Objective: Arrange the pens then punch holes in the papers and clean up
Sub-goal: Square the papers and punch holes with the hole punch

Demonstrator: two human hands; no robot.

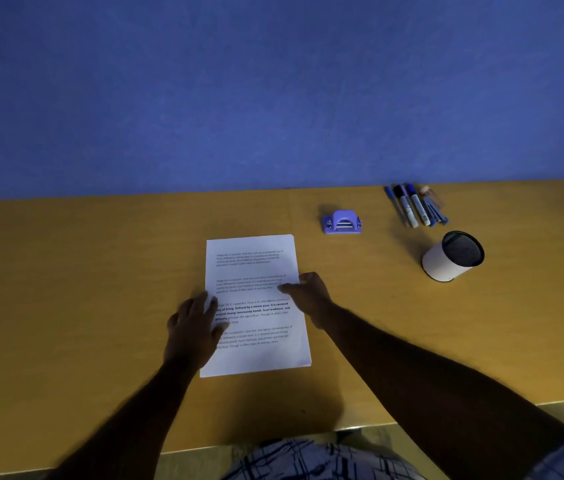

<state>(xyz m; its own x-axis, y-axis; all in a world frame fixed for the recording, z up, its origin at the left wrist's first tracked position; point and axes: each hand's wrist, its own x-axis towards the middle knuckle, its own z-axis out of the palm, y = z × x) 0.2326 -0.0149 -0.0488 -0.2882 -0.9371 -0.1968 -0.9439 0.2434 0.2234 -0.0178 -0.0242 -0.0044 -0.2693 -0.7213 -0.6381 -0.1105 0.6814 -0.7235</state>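
A stack of printed white papers (256, 271) lies flat in the middle of the yellow table (66, 289). My left hand (192, 327) rests spread on the stack's left edge. My right hand (310, 294) touches the right edge, thumb on top of the sheet and fingers at the side. A purple hole punch (341, 222) sits beyond the papers to the right. Further right, several pens and markers (415, 206) lie side by side near the wall. A white pen cup (451, 260) with a dark mesh inside stands in front of them, with no pens showing in it.
A blue wall (273, 91) rises right behind the table's far edge. The table's near edge (446, 415) runs along the bottom, with my patterned clothing below it.
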